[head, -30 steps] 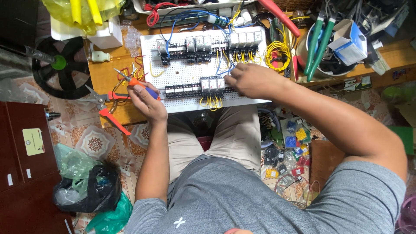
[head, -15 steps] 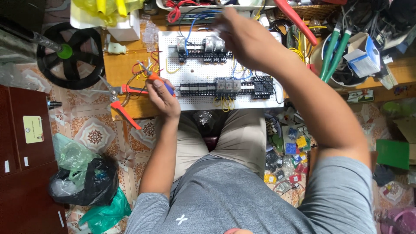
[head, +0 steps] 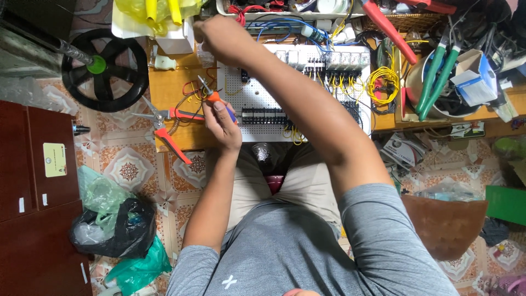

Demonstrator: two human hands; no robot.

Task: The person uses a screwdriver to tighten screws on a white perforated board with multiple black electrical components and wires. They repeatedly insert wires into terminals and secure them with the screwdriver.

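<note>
Two hands work over a white perforated wiring board [head: 257, 101] on a low wooden table [head: 170, 93] in the head view. The left hand [head: 222, 123] is closed around a small orange-handled tool [head: 211, 96], its tip pointing up-left just beside the board's left edge. The right hand [head: 219, 34] reaches across to the far left corner, near a white box [head: 175, 41]; whether it grips anything cannot be told. Orange-handled pliers [head: 167, 120] lie on the table's left part.

Just one head cam, looking straight down, pretty close over lap, arms and the white wiring board [head: 257, 104].
</note>
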